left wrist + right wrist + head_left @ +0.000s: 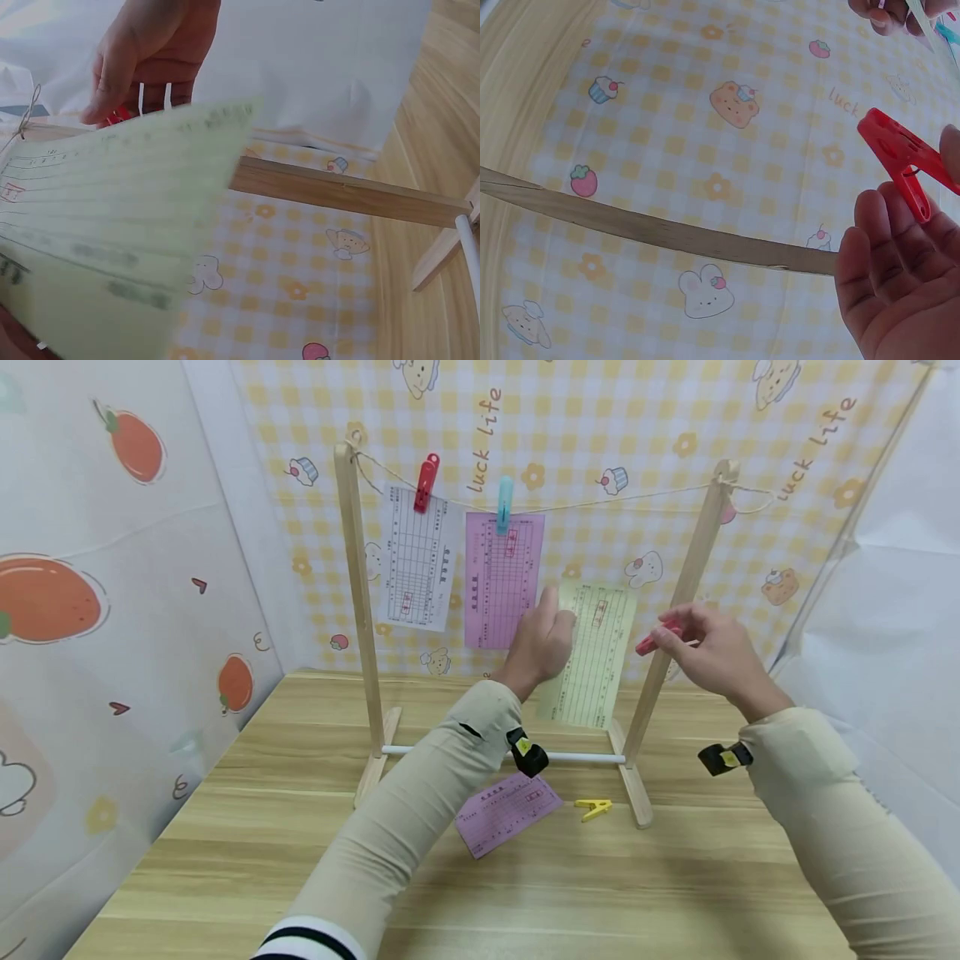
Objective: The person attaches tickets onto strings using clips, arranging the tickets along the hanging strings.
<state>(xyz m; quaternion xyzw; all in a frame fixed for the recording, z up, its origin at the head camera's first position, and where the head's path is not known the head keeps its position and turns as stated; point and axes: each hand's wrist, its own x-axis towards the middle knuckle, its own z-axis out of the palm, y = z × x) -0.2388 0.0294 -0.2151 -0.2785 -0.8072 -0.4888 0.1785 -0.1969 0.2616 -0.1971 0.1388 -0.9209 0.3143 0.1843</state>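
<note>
My left hand (542, 639) pinches the upper left edge of a pale green printed slip (592, 660), which hangs below the string (622, 497). In the right hand (716, 652), thumb and fingers hold a red clothespin (658, 638) beside the right post. The right wrist view shows this red clothespin (900, 150) between thumb and fingertips. To the left on the string, a red clothespin (427, 483) holds a white slip (420, 564) and a light blue clothespin (504, 506) holds a pink slip (501, 585).
A wooden frame with a left post (358, 593) and right post (684, 602) carries the string; a white rod (577, 757) joins its feet. On the wooden table (262, 852) lie another pink slip (506, 814) and a yellow clothespin (594, 809). Patterned cloth hangs behind.
</note>
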